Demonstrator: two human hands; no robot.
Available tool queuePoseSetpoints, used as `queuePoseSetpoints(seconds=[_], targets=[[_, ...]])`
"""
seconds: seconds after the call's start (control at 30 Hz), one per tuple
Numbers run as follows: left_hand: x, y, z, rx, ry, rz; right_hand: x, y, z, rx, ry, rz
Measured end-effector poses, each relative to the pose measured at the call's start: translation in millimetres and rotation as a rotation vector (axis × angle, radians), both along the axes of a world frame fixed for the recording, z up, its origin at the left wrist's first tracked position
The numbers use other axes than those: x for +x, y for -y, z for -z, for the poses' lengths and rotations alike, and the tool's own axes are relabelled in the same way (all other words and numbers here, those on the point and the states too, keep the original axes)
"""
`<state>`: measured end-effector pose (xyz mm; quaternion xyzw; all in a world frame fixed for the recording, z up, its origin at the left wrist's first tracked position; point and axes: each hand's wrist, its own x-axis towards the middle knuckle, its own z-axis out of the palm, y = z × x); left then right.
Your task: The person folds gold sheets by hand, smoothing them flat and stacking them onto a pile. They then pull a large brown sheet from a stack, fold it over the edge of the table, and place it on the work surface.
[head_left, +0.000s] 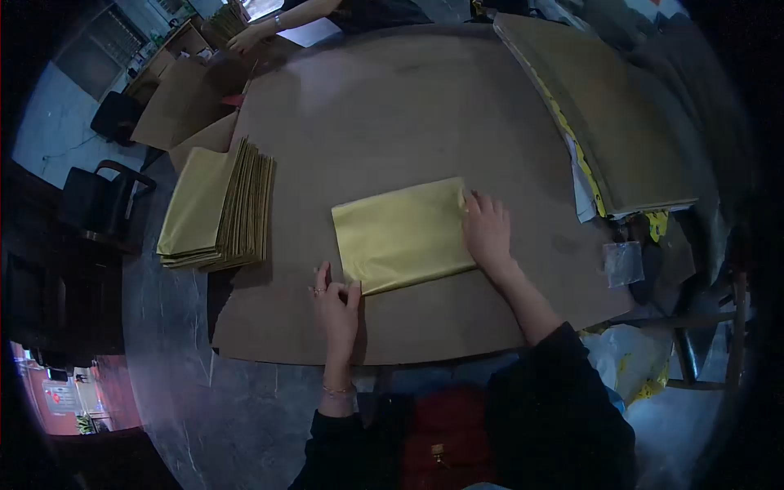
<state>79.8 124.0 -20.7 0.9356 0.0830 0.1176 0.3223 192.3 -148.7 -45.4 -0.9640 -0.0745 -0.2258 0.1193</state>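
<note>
Two hands (333, 310) (487, 232) touch one flat yellow packet (404, 233).

My feed shows a smooth, satiny, paper-like packet (404, 233) at the dial's centre; matt, cardboard-like tabletop (367, 131) around it; glossy, clear plastic pouch (623, 264) at three o'clock; veined, polished-looking floor (171, 327) at eight.

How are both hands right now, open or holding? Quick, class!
Left hand: half-curled at a corner of the yellow paper, grip unclear.
Right hand: curled at its right edge, grip unclear.
</note>
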Motion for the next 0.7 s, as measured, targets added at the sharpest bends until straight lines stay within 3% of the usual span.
queuePoseSetpoints(seconds=[0.57, 0.6, 0.7], targets=[[-0.4, 0.0, 0.7, 0.107, 0.026, 0.023, -2.8, -1.4, -0.2, -0.075, 0.052, -0.025], [-1.2, 1.0, 0.1, 0.083, 0.034, 0.026, -0.7, -0.9, 2.6, -0.123, -0.085, 0.001], [-1.4, 1.2, 3.8, 0.068, 0.088, -0.003, 0.9, -1.8, 9.4, -0.106, 0.066, 0.018]])
